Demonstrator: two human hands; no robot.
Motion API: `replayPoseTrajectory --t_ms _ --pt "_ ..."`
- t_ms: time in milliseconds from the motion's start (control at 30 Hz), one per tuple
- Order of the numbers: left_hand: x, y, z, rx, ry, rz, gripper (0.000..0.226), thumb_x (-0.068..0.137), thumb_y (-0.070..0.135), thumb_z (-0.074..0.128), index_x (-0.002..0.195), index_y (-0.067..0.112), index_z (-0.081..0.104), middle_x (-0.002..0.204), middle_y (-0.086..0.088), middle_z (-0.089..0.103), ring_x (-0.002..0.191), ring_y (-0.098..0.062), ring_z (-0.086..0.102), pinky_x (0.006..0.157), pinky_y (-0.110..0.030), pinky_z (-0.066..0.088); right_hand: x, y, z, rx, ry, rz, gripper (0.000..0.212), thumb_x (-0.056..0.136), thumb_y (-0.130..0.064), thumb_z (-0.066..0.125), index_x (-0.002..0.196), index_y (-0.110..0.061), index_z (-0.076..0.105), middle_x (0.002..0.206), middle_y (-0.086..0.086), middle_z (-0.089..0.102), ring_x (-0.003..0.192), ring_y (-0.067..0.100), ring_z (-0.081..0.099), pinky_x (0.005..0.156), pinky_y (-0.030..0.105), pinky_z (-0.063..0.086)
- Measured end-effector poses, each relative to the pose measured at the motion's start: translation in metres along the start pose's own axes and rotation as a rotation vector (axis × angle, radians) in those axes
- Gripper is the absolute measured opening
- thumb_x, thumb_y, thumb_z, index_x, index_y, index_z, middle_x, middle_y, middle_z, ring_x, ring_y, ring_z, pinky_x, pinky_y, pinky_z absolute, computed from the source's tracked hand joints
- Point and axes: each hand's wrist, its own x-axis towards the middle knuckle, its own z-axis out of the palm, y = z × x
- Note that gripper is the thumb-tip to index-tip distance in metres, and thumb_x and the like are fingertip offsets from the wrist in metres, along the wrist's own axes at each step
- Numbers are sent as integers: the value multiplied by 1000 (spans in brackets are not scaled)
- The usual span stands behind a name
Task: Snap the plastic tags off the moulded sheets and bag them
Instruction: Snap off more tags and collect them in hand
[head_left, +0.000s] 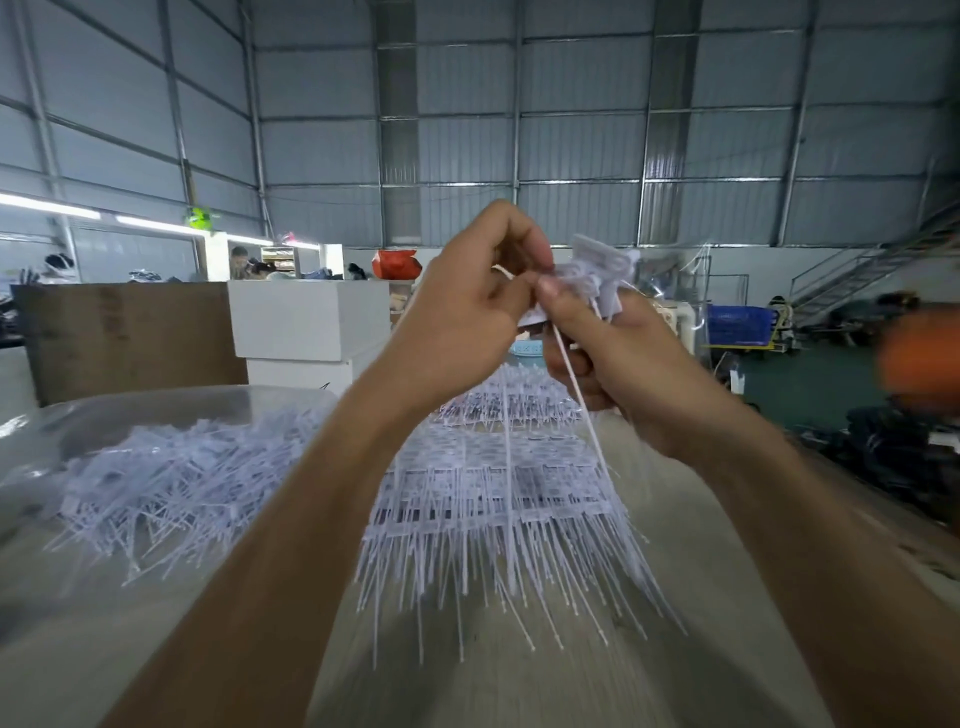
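Both forearms reach up from the worktop (519, 686), left hand (467, 306) and right hand (618, 353) pinching a bunch of tags (597, 275) mid-snap above the moulded sheets (498, 493); bagging likely follows.

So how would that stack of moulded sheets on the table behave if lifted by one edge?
The stack of moulded sheets probably sags, since its thin tails fan loosely. It likely feels light: mostly slender white plastic. Tails may snag the loose tags beside it.
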Motion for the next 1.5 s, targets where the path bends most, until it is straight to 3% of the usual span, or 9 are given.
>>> replayPoseTrajectory --t_ms 267,400,633,833,1000,1133,1300,1433,1500 --pt "2 -8 5 84 76 13 5 101 13 56 97 10 56 80 3 60 70 -18 59 66 -34 52 1 -4 -6 46 -36 -38 25 104 -28 54 80 -20 53 56 -5 38 46 7 27 41 19 24" --pt "-1 -8 9 178 48 -62 39 106 37 44 83 8 55 60 6 55 57 -17 57 64 -45 54 2 -9 -10 118 43 -81 22 104 -28 53 84 -19 49 57 -4 39 46 9 26 41 20 25" --pt "2 -5 1 23 97 -71 31 102 29 57 82 8 69 59 -12 51 52 -14 43 53 -28 36 -1 -11 -8 -19 -18 -80 25 102 -30 57 82 -17 50 56 -2 41 46 9 30 42 21 26" --pt "4 -4 -6 -217 60 -132 6 100 23 61 94 21 61 52 3 42 41 -12 30 44 -19 27 -7 -21 -6 -64 -82 -38 29 105 -29 51 82 -13 44 54 -7 42 43 8 28 41 20 26" --pt "5 -8 -12 -427 17 -292 8 97 14 61 90 17 65 51 4 45 39 -8 29 44 -20 20 -5 -24 5 -362 -40 -278 17 105 -21 51 93 -32 52 57 -22 54 48 -3 46 49 9 37" --pt "6 -9 -9 -483 28 -361 14 95 2 55 88 12 62 44 4 45 37 -8 25 50 -28 11 -1 -19 2 -592 18 -338 28 102 -8 53 92 -32 42 71 -11 54 62 12 49 59 45 49" --pt "4 -8 -5 -564 37 -549 15 95 3 48 87 6 61 82 -20 41 65 -28 29 59 -30 15 -1 -17 5 -914 60 -485 37 79 -10 42 95 -41 28 60 -7 41 49 14 38 49 35 38" --pt "5 -6 -7 -467 86 -462 18 92 -3 51 87 9 64 46 -3 48 33 -11 29 41 -15 22 3 -8 10 -756 91 -397 31 98 -5 47 97 -33 33 63 -7 50 54 23 50 52 33 36" --pt "5 -7 -7 -305 145 -412 23 92 -1 55 81 16 65 50 3 54 36 -9 36 40 -17 26 4 -5 10 -646 88 -317 16 104 -13 48 100 -27 43 66 -4 54 56 22 50 53 35 38"
